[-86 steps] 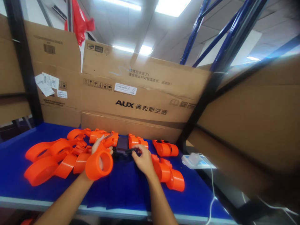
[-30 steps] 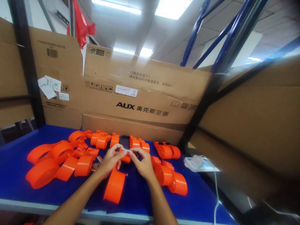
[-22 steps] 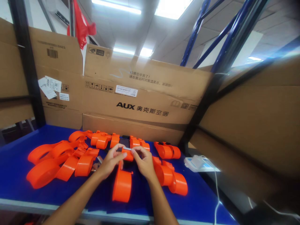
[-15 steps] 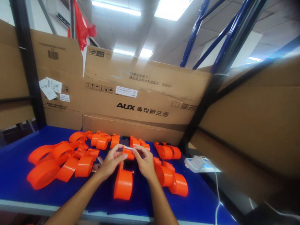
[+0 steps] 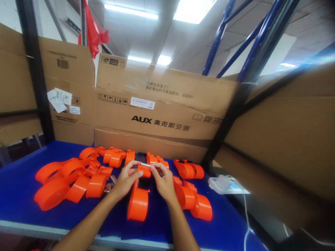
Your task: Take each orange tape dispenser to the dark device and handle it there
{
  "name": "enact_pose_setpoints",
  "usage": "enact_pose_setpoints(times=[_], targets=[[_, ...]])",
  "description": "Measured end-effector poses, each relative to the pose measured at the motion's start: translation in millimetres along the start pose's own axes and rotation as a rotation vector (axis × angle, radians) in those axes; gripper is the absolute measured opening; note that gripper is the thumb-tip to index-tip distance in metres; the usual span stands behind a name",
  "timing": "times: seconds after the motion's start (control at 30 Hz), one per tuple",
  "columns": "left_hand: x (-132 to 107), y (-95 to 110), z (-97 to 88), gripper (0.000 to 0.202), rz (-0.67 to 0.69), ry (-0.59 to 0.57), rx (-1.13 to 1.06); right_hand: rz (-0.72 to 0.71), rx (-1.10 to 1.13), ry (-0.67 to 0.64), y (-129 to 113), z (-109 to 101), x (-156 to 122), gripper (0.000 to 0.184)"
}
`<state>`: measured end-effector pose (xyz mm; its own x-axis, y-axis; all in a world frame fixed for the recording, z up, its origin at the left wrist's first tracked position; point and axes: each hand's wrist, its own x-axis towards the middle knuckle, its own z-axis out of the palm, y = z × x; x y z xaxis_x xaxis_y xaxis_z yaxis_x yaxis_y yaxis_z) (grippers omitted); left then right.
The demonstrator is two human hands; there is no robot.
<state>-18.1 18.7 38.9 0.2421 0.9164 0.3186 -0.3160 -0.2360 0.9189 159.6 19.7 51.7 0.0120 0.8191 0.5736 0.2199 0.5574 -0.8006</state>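
Observation:
Between both hands is an orange plastic ring-shaped part [image 5: 144, 171] with a thin white strip [image 5: 145, 165] along its top edge. My left hand [image 5: 128, 179] pinches its left end, thumb on the near face. On the right end, my right hand [image 5: 162, 178] closes thumb and fingers near the strip's end. Just below the hands, a larger orange ring part [image 5: 138, 205] with a narrow arm stands on the blue table [image 5: 110, 218]. Whether it joins the held part is hard to make out. A dark flat device [image 5: 140, 158] lies behind the hands, partly hidden.
Several orange ring parts [image 5: 52, 193] lie at the left, with more [image 5: 201, 207] at the right and along the back. A cardboard sheet [image 5: 162, 115] walls the rear. A white-and-blue box [image 5: 227, 184] with a white cable [image 5: 246, 216] sits at the right edge.
The whole view has shifted slightly, moving the scene a little to the right. Both hands keep their hold on the orange part; more of the white strip shows now.

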Motion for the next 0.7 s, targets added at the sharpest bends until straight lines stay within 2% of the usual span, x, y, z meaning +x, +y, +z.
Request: enact_pose_setpoints(times=[0.2, 0.37, 0.47, 0.53, 0.7], targets=[[4, -1, -4.4, 0.040, 0.011, 0.053, 0.020, 0.029, 0.037, 0.023, -2, -1, 0, 0.024], [6, -2, -10.0, 0.050, -0.028, 0.096, -0.015, 0.034, 0.054, 0.027, -4, -2, -1, 0.026], [10, -3, -15.1, 0.049, -0.046, 0.153, -0.050, 0.030, 0.037, 0.048, -4, -5, 0, 0.027], [14, -3, -20.4, 0.046, -0.060, 0.196, -0.122, 0.028, 0.025, 0.093, -4, -9, 0, 0.027], [19, 6, -40.7, 0.028, -0.063, 0.288, -0.466, 0.008, 0.002, 0.229, 4, -16, 3, 0.029]])
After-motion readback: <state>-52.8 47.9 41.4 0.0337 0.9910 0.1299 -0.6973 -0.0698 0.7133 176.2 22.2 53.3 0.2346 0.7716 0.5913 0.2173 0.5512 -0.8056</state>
